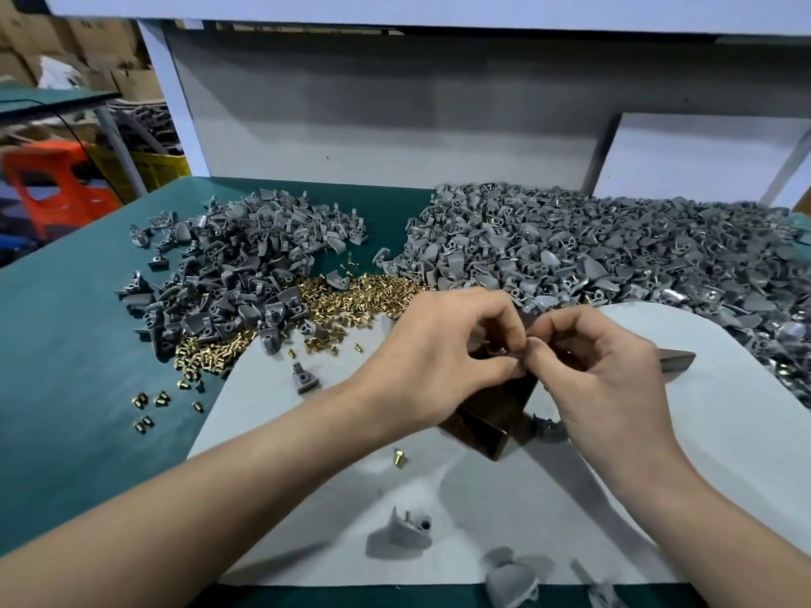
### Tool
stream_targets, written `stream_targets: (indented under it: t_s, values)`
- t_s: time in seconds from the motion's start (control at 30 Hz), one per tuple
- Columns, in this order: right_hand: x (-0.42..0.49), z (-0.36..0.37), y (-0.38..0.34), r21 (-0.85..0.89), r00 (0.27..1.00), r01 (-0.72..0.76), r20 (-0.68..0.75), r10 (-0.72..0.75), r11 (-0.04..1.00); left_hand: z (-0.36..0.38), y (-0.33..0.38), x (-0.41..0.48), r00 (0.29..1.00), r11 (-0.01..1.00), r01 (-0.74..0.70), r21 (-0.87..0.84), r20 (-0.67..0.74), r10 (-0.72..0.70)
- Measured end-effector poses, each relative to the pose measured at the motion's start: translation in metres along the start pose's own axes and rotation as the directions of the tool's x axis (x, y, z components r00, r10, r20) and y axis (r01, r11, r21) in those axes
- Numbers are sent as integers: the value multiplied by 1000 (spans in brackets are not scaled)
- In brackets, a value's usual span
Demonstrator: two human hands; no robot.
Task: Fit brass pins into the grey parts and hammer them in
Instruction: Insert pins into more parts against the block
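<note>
You are pinching, in left hand point(439, 357) and right hand point(601, 370) grips, probably a grey part point(502, 351) over the dark block point(487, 427), steadying it for pinning.

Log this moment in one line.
left hand: pinching small piece | right hand: same piece | dark block: beneath | brass pins: heaped

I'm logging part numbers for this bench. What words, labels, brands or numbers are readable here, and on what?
None can be read.
The cardboard boxes at far left bear small dark marks, too blurred to read.
The grey parts, brass pins and dark metal block show no lettering.
</note>
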State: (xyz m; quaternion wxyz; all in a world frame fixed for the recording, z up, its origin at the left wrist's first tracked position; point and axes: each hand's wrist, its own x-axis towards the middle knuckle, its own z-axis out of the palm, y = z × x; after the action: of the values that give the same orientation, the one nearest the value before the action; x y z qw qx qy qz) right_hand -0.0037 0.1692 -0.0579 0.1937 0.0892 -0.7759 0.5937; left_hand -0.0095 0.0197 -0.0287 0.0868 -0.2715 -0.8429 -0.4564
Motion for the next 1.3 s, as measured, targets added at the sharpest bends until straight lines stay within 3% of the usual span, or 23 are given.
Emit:
stream_targets:
  t_s: [0.13, 0.33, 0.47, 0.63, 1.0, 1.3]
  values:
    - [1, -1, 3, -12, 1000, -7, -4, 7, 1000, 2, -2, 0, 999, 999, -44, 32, -26, 45]
    - [4, -2, 6, -39, 1000, -28, -11, 28, 999, -2, -6, 2, 991, 988, 112, -109, 92, -102]
    - [4, -2, 7, -60, 999, -33, -10, 33, 998, -17, -6, 6, 962, 977, 196, 87, 177, -208]
    - [4, -3, 5, -111, 999, -24, 18, 27, 993, -22, -3, 6, 958, 940, 193, 280, 155, -243]
    - [2, -2, -3, -261, 993, 100, 87, -80, 960, -20, -6, 7, 978, 977, 159, 143, 113, -175]
    - [2, -3, -10, 28, 959, -233, 170, 225, 972, -23, -7, 7, 953, 957, 285, -57, 125, -276]
